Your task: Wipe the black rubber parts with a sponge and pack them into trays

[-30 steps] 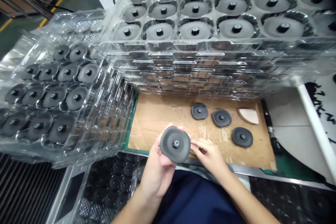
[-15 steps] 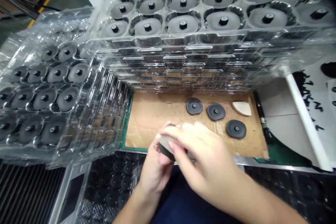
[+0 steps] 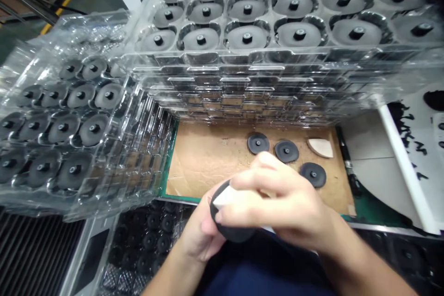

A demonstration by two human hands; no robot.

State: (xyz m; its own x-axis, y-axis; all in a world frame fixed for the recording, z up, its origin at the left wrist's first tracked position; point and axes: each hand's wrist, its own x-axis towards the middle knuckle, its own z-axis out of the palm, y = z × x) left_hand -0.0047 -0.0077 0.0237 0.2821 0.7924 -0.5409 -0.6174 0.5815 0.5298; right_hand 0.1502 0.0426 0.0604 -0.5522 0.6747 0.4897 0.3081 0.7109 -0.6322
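My left hand [image 3: 203, 233] is closed around a black rubber disc [image 3: 233, 232], holding it from below near the bench's front edge. My right hand [image 3: 277, 203] lies over the top of the disc, its fingers pinched on a small white piece [image 3: 225, 198] pressed against the disc's face. Most of the disc is hidden under that hand. Three more black discs [image 3: 286, 151] lie on a brown cardboard sheet [image 3: 204, 157] just beyond my hands, with a pale wedge-shaped piece [image 3: 320, 147] beside them.
A tall stack of clear plastic trays [image 3: 249, 88] filled with grey discs stands behind the cardboard. More filled clear trays [image 3: 69, 120] slope at the left. A white board with black marks [image 3: 412, 148] is at the right. Dark trays of small parts [image 3: 149, 240] sit under the bench.
My right hand moved from the disc's right edge to over its top, now pressing a white piece on it. The disc has dropped slightly toward me.
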